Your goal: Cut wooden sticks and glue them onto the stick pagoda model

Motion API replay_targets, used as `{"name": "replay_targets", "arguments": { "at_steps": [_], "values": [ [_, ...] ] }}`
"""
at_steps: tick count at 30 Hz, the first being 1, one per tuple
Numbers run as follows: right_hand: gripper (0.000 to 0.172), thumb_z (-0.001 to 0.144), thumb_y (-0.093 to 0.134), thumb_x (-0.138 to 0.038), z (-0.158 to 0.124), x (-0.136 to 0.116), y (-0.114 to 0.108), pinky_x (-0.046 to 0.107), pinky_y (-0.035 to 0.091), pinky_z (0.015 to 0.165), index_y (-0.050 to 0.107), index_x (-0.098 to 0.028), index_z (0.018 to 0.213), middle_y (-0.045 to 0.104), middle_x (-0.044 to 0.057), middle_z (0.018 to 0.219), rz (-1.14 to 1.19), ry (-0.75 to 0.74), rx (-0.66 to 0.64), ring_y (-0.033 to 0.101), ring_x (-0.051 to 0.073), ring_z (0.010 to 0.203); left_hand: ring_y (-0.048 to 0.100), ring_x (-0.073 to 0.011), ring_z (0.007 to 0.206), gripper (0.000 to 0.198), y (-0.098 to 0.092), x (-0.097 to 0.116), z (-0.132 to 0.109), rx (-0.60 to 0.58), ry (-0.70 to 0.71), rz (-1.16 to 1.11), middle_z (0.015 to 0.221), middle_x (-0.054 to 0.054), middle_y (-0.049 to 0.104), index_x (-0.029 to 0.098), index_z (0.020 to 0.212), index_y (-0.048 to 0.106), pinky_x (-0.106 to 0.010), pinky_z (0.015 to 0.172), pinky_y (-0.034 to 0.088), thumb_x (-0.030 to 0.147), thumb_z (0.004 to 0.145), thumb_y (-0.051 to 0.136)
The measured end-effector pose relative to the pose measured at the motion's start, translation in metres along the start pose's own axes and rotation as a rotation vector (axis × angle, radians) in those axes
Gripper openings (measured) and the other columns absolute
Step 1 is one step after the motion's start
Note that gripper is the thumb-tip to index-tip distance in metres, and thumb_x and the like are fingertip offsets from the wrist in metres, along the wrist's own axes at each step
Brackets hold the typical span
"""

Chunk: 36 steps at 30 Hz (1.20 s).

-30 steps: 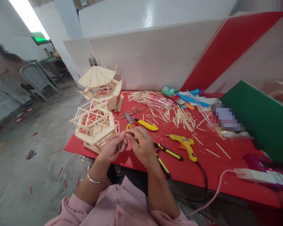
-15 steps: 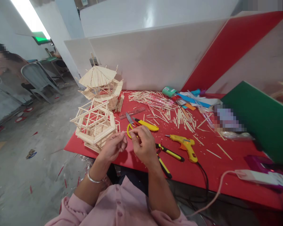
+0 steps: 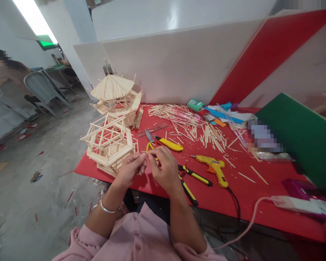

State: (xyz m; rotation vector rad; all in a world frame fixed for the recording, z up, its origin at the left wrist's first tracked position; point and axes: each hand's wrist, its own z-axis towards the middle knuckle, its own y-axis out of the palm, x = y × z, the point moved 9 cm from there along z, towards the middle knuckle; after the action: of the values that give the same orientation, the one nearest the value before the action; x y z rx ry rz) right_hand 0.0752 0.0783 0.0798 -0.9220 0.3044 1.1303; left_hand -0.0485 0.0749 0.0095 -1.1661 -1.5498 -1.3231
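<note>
Fingers (image 3: 138, 158) of left hand (image 3: 132, 167) and right hand (image 3: 164, 168): pinched, contents indiscernible | right of stick frame (image 3: 116, 154): earlier fingertip gap narrowed | fine two-handed work apparently continued

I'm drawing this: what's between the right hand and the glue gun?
In the head view, a tool's black-and-yellow handles lie between the right hand and the glue gun.

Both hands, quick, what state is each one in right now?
Left hand: pinched closed; anything held is too small to tell.
Right hand: pinched closed beside the left; cannot tell what, if anything, it holds.
</note>
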Motion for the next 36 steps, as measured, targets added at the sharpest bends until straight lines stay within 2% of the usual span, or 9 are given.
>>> {"name": "replay_targets", "arguments": {
  "at_steps": [9,12,15,19,24,27,30,33,36],
  "values": [
    [0.018,0.098,0.049,-0.026,0.0,0.0,0.0,0.034,0.046,0.077,0.061,-0.022,0.085,0.064,0.004,0.082,0.045,0.012,0.001,0.058,0.019,0.082,0.042,-0.005,0.041,0.048,-0.002,0.004,0.0,0.023,0.061,0.058,0.046,0.003,0.053,0.014,0.061,0.061,-0.019,0.044,0.03,0.059,0.073,0.075],
    [0.021,0.099,0.044,-0.026,-0.003,0.011,-0.006,0.033,0.045,0.076,0.057,-0.021,0.083,0.061,0.005,0.082,0.051,0.099,0.064,0.057,0.019,0.082,0.044,-0.0059,0.04,0.046,-0.005,0.0,0.0,0.058,0.033,-0.04,0.048,0.002,0.056,0.015,0.066,0.065,-0.019,0.042,0.03,0.059,0.073,0.075],
    [0.029,0.1,0.039,-0.028,-0.009,0.022,-0.002,0.031,0.044,0.069,0.056,-0.022,0.077,0.059,0.002,0.077,0.101,0.2,0.02,0.056,0.016,0.073,0.051,-0.007,0.045,0.044,-0.01,0.004,0.0,0.12,0.086,-0.1,0.055,0.0,0.062,0.014,0.07,0.069,-0.018,0.044,0.036,0.057,0.072,0.076],
    [0.017,0.092,0.061,-0.036,-0.017,0.021,0.01,0.029,0.047,0.066,0.068,-0.021,0.09,0.069,0.003,0.085,0.193,0.205,-0.055,0.061,0.015,0.071,0.058,-0.0094,0.054,0.041,-0.015,0.01,-0.001,0.168,0.169,-0.123,0.065,-0.002,0.068,0.016,0.076,0.073,-0.02,0.052,0.045,0.057,0.073,0.075],
    [0.014,0.093,0.061,-0.031,-0.018,0.016,0.002,0.03,0.049,0.065,0.073,-0.024,0.091,0.073,0.004,0.086,0.229,0.164,0.096,0.066,0.017,0.076,0.063,-0.0131,0.061,0.039,-0.009,0.016,-0.005,0.156,0.191,0.026,0.075,-0.004,0.072,0.016,0.085,0.075,-0.026,0.062,0.054,0.055,0.075,0.075],
    [0.026,0.096,0.052,-0.032,-0.019,0.026,-0.005,0.028,0.043,0.059,0.066,-0.022,0.077,0.066,0.001,0.071,0.158,0.232,0.139,0.058,0.015,0.064,0.065,-0.0139,0.065,0.031,-0.01,0.024,-0.011,0.205,0.27,0.164,0.078,-0.003,0.071,0.018,0.085,0.074,-0.026,0.062,0.054,0.047,0.074,0.078],
    [0.041,0.1,0.043,-0.036,-0.022,0.038,-0.012,0.028,0.036,0.054,0.049,-0.023,0.062,0.05,-0.002,0.055,0.077,0.307,0.176,0.047,0.014,0.053,0.057,-0.0099,0.051,0.028,-0.016,0.023,-0.015,0.243,0.285,0.237,0.063,0.002,0.063,0.019,0.078,0.07,-0.023,0.053,0.046,0.046,0.08,0.073],
    [0.045,0.099,0.048,-0.04,-0.022,0.037,-0.004,0.028,0.036,0.054,0.048,-0.022,0.057,0.048,-0.003,0.054,0.118,0.298,0.083,0.047,0.013,0.053,0.045,-0.0081,0.044,0.045,-0.016,0.014,-0.015,0.205,0.245,0.252,0.048,0.004,0.049,0.018,0.057,0.055,-0.023,0.051,0.038,0.049,0.089,0.06],
    [0.024,0.09,0.063,-0.041,-0.02,0.023,0.012,0.026,0.044,0.058,0.065,-0.022,0.075,0.064,0.001,0.075,0.235,0.239,-0.062,0.058,0.014,0.065,0.044,-0.0086,0.048,0.051,-0.012,0.001,-0.015,0.174,0.187,0.158,0.047,0.003,0.048,0.018,0.051,0.051,-0.023,0.053,0.038,0.052,0.086,0.064]
  ]
}}
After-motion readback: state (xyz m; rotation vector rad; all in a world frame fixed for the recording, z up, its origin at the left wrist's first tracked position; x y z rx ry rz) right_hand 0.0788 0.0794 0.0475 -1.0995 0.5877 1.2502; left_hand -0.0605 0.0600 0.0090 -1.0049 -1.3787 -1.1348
